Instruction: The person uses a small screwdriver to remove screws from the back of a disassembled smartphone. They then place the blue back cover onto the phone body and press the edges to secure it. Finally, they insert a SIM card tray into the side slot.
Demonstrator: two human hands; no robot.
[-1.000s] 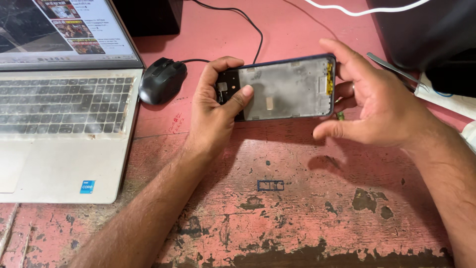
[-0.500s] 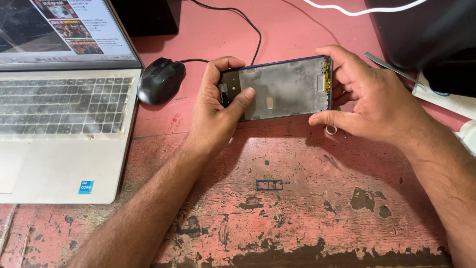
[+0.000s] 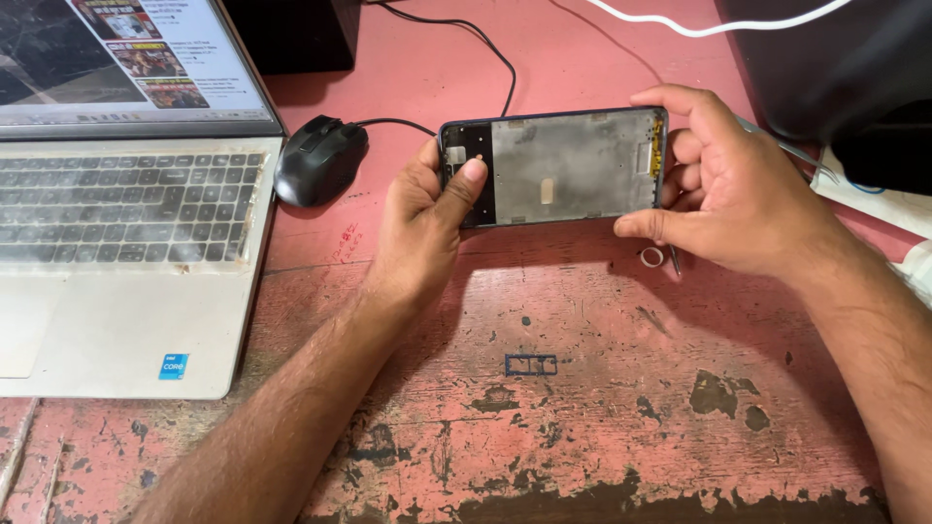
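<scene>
An opened phone frame (image 3: 568, 165), grey metal inside with a dark rim, is held level above the worn pink table (image 3: 582, 388). My left hand (image 3: 427, 218) grips its left end, thumb pressed on the dark inner corner. My right hand (image 3: 723, 189) clasps its right end, fingers curled over the top and bottom edges. Below my right fingers a small white ring (image 3: 652, 256) lies on the table beside a thin metal pin (image 3: 674, 259).
A silver laptop (image 3: 116, 233) with its screen lit fills the left side. A black wired mouse (image 3: 320, 160) sits next to it. A small dark rectangular part (image 3: 530, 365) lies mid-table. Dark objects (image 3: 845, 68), a white cable (image 3: 699, 24) and metal tweezers (image 3: 791, 150) are at the top right.
Both hands have tilted and steadied the phone frame slightly; my right fingers have shifted along its right end. The white ring now shows on the table below them.
</scene>
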